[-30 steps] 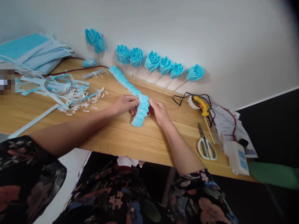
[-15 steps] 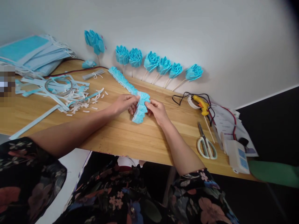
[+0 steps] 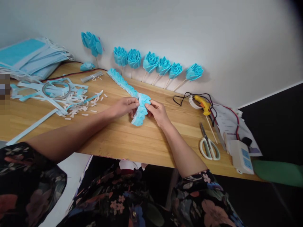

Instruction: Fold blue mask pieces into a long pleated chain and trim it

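Note:
Between my hands is a pleated blue strip of thin fabric, like the material of the face masks. My left hand pinches its left edge with thumb and fingers. On the other edge, my right hand grips it the same way, some fingertips hidden behind the folds. From there the strip's long tail runs back and left over the wooden table. Behind it, several blue fabric roses on thin sticks lean against the wall.
At left lie stacked face masks, cut strips and scraps, and a tape roll. To the right are scissors, a yellow glue gun with its cord, papers and a white power adapter box.
The whole scene has shifted slightly left as my head turned a little. Both hands keep their hold on the pleated strip, with hardly any movement.

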Motion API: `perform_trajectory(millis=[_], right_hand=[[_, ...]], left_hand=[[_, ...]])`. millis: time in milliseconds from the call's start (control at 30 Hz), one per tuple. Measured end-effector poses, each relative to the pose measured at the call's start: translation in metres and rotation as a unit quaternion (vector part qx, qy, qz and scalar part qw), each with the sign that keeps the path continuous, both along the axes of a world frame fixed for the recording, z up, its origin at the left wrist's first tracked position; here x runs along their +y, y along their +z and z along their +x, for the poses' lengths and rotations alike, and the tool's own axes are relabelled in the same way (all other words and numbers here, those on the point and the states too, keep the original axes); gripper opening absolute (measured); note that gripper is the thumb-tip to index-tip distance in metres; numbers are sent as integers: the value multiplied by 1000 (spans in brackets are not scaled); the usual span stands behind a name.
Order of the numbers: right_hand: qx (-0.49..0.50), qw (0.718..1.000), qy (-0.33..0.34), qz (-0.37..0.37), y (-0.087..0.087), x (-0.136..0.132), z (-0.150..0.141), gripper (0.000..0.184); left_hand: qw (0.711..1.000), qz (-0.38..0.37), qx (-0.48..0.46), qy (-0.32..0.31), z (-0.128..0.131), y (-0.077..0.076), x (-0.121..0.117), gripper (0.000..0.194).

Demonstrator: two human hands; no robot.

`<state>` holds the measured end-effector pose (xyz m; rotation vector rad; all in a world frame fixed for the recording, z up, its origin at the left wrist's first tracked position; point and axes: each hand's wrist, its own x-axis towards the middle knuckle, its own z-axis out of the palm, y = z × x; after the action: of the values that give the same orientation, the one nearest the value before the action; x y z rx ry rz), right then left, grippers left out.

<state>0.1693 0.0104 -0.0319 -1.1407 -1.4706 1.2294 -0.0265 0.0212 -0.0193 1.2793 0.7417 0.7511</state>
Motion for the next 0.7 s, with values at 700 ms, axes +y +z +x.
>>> perform_trajectory(millis=[700], right_hand=[[40,999,-1,-37,4,-3,-4,37]], left_hand=[[999,-28,-19,-4,-2,1,3,37]])
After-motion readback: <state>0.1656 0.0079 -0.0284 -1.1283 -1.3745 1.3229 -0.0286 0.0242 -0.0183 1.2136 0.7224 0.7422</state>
